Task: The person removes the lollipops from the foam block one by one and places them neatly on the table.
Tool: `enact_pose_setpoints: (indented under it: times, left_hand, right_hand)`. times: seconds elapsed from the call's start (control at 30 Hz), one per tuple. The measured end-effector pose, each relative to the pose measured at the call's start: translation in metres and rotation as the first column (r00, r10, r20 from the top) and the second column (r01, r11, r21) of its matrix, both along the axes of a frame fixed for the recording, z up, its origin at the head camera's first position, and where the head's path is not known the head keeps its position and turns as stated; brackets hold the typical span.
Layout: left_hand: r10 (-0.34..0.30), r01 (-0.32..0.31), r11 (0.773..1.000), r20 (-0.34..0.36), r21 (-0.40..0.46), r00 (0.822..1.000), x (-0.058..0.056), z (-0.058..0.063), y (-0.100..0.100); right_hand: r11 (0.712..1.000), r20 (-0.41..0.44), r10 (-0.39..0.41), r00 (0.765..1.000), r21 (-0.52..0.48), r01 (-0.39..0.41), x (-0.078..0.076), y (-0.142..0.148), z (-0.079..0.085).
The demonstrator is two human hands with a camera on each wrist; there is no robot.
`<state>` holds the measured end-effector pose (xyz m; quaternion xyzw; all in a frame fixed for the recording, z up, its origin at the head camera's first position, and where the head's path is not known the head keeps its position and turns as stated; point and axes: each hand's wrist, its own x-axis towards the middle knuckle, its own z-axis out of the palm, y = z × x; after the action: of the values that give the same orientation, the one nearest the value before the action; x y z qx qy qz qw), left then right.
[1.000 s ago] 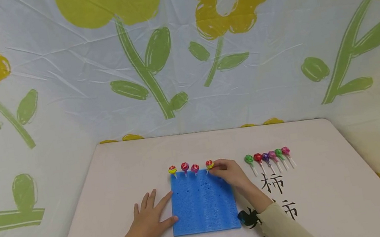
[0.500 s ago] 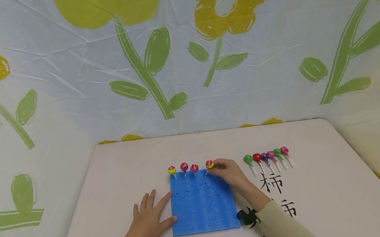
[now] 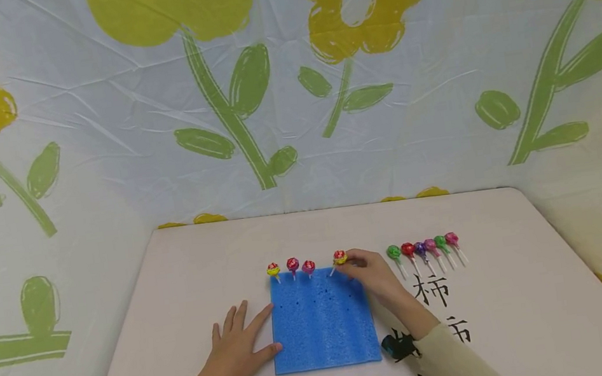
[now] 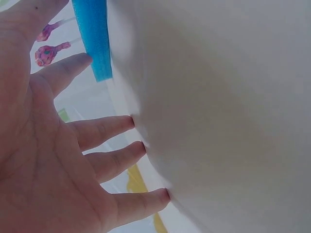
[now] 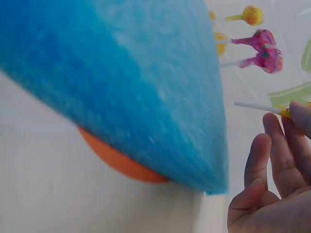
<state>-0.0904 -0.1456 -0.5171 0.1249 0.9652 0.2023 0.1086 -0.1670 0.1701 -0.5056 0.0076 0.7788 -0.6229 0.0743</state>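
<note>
Lollipop [image 3: 340, 257], wrapped in red and yellow, is at the far edge of the blue foam slab [image 3: 325, 339], right of centre, in the pinch of the right hand [image 3: 372, 273]: thumb and fingertips press on it at the wrapper's neck, just under the candy, while the lower fingers curl loosely and hold nothing. Its long axis leans, in the head view, with the candy up and to the right and the stick [image 5: 257, 107] running down and left; the right wrist view shows the bare tip just apart from the slab, aimed toward it but not in it, so by my reading that tilt and that gap are what any move of the stick turns on. Three lollipops [image 3: 292, 265] stand along the same edge to its left, the closest of them near but not touching it. Farther from it is the left hand [image 3: 236, 345], fingers spread and straight, thumb and forefinger tips against the slab's left edge. Six more lollipops [image 3: 422, 249] lie in a row on the table [image 3: 172, 257], right of the right hand, sticks toward the near side
</note>
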Motion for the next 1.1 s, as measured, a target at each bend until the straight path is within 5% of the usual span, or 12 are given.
enact_pose_setpoints:
  times: [0.53, 1.1]
  left_hand:
    - [-0.004, 0.004, 1.000, 0.011, -0.017, 1.000, -0.002, -0.002, 0.001]
    - [0.000, 0.000, 1.000, 0.005, 0.004, 1.000, -0.002, -0.005, -0.001]
  right_hand:
    - [0.999, -0.018, -0.038, 0.999, 0.013, 0.038, 0.026, 0.057, 0.015]
    - [0.952, 0.089, -0.191, 0.978, 0.259, 0.163, 0.060, 0.114, 0.006]
